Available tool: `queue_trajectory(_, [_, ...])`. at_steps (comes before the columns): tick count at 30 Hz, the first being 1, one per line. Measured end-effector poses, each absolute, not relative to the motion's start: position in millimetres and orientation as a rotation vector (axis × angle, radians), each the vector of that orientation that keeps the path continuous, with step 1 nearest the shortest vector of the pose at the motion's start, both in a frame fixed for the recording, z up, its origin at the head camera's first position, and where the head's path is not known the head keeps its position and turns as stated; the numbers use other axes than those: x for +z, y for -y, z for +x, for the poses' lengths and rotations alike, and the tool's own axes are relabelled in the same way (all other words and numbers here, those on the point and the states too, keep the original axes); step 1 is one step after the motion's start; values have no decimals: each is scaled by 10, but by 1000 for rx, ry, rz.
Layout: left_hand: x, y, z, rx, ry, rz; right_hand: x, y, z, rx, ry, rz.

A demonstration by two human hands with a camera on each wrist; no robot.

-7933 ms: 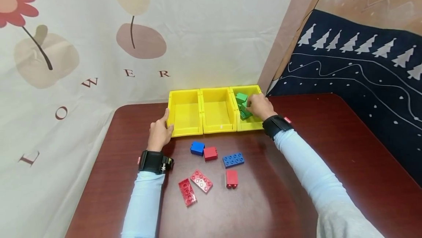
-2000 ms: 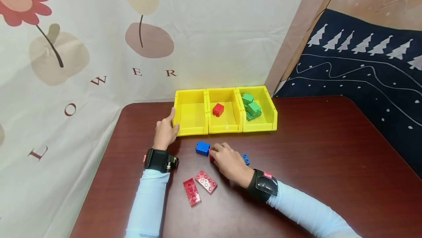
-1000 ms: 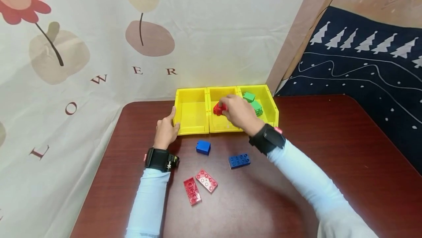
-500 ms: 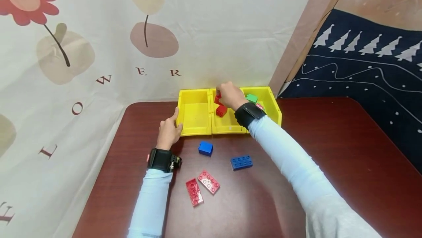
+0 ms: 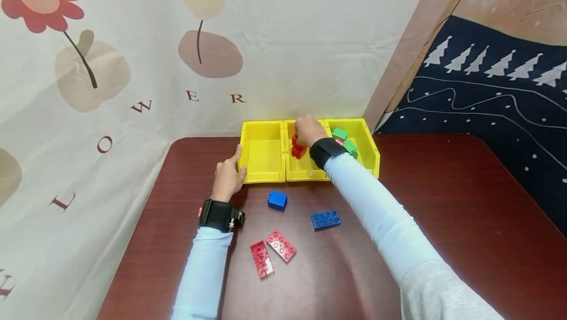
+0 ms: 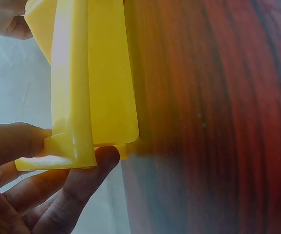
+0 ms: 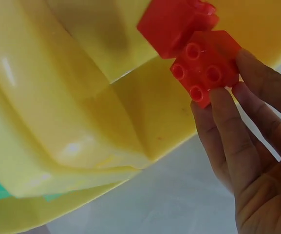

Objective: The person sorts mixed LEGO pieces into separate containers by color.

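My left hand (image 5: 229, 178) holds the left yellow bin (image 5: 263, 179) at its side; in the left wrist view, the thumb and fingers are about the bin's corner (image 6: 72, 146). Inside the middle yellow bin (image 5: 305, 176), my right hand (image 5: 310, 130) pinches a red toy brick (image 7: 203, 66) between thumb and fingers. Another red brick (image 7: 172, 27) touches it, lying in the same bin. Several green bricks (image 5: 350, 147) sit in the right yellow bin (image 5: 374, 162), partly behind the right wrist.
On the brown table (image 5: 443, 221) lie a short blue brick (image 5: 277, 201) and a long blue brick (image 5: 325, 220). Nearer me are two long red bricks, one studs up (image 5: 281, 245) and one underside up (image 5: 262, 259). A printed cloth (image 5: 301, 39) hangs behind the bins.
Two short red bricks have left the table for the middle bin, the second carried there by my right hand, which was at the right bin earlier. The left hand stays on the left bin.
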State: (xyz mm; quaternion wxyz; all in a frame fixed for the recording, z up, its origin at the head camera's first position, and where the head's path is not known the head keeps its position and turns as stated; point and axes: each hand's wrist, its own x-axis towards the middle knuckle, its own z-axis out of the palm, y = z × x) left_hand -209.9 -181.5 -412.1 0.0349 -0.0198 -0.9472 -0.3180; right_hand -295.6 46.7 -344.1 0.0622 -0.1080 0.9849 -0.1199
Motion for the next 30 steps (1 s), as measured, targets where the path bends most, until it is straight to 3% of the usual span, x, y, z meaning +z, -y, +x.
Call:
queue_trajectory(14, [-4138,1772,-2089,-987,2908,-70,-3552,-554,-2914,-253,-3005,-310])
queue_trajectory(21, [-4170,1799,-2081,-965,2885,-98,-3416,-621,-2786,-296,-3056,-386])
queue_trajectory(30, [-4162,1833,-2093,-961,2878,-132,-3120,-678,-2166,-578,-3258,-725])
